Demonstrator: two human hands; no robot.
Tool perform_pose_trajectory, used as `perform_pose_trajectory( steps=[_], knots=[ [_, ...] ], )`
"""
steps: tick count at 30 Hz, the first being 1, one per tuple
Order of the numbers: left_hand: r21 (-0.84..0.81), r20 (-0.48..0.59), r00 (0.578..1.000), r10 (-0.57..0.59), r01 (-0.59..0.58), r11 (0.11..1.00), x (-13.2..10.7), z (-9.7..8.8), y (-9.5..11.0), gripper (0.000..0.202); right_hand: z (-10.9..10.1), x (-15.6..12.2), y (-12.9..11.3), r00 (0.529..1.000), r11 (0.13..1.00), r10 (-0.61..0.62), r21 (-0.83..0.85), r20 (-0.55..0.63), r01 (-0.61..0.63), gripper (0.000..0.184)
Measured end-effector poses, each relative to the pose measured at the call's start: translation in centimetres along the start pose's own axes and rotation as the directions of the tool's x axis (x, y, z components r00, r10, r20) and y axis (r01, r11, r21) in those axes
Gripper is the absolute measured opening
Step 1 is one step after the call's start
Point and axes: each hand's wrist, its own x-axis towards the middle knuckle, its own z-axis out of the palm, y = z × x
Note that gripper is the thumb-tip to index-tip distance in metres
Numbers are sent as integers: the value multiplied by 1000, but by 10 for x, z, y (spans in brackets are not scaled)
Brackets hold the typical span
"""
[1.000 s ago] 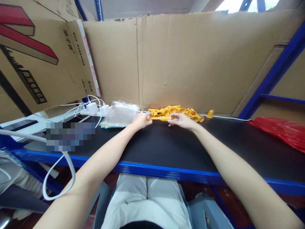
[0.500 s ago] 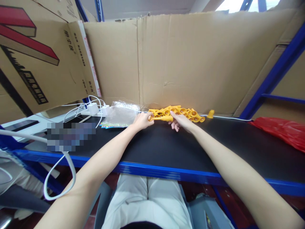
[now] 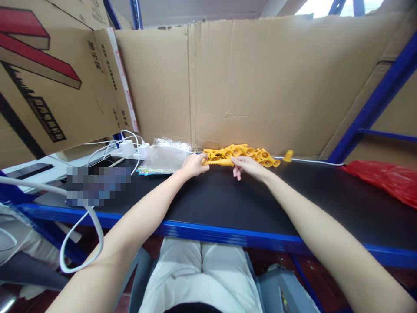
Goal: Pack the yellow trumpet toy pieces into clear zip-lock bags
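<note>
Both of my hands hold one yellow plastic stick (image 3: 219, 162) level above the black tabletop (image 3: 228, 200). My left hand (image 3: 193, 165) is closed round its left end. My right hand (image 3: 246, 165) pinches its right end, with the other fingers hanging down. Just behind them lies a pile of yellow plastic parts (image 3: 247, 154) against the cardboard wall (image 3: 254, 82). One small yellow cap (image 3: 287, 155) stands apart to the right of the pile.
Clear plastic bags (image 3: 164, 157) lie left of my hands, over colourful packets. A white power strip with chargers and cables (image 3: 128, 149) sits at the back left. A red plastic bag (image 3: 384, 178) lies at the right. Blue rack posts (image 3: 374, 100) frame the bench.
My right hand has shifted a little along the right end of the stick, from an open-palm hold to a fingertip pinch. My left hand has stayed in place.
</note>
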Motion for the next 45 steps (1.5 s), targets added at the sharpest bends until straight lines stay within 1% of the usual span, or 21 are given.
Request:
perform_pose_trajectory(
  steps=[3,7,12,18,20,22,24,25,27,30,33,35,38,41,45],
  knots=[
    [-5,3,1000,4,-4,1000,0,0,1,30,4,-1,-3,993,997,70,-38,-90,-74,46],
    [-6,4,1000,12,-12,1000,0,0,1,32,8,-2,-6,984,995,88,-38,-153,-95,54],
    [-4,6,1000,11,-11,1000,1,0,1,32,10,0,-2,979,995,97,-2,-182,-99,56],
    [-21,-8,1000,12,-12,1000,2,-2,3,30,11,4,3,962,984,178,56,-206,-170,65],
    [-15,2,1000,-2,2,1000,2,-3,4,31,8,4,2,963,976,217,52,-160,-211,68],
    [-5,13,1000,-20,20,1000,2,-3,4,32,3,2,0,963,964,263,52,-51,-261,71],
    [2,21,999,-24,24,1000,2,-3,3,33,-2,0,-1,957,957,282,51,67,-285,66],
    [6,24,999,-23,23,1000,2,-3,3,33,-4,-2,-2,958,960,269,52,102,-275,59],
    [11,28,999,-16,15,1000,2,-2,2,33,-5,-5,-3,973,975,205,59,105,-212,42],
    [20,29,1000,-10,10,1000,2,-2,2,33,-2,-8,-5,993,992,116,47,27,-117,40],
    [37,28,1000,-4,3,999,1,-1,2,33,1,-7,-5,995,995,102,12,2,-102,28],
    [47,25,1000,3,-4,999,0,-1,3,33,1,-6,-4,994,994,111,12,8,-111,30],
    [49,25,1000,18,-19,999,-1,-2,5,33,0,-3,-1,992,991,128,45,2,-128,41],
    [39,29,999,19,-20,999,-2,-3,7,31,1,-1,0,989,988,144,61,-35,-142,48],
    [23,30,999,17,-17,1000,-2,-5,9,30,6,-1,-4,980,984,175,62,-93,-169,50]
  ],
)
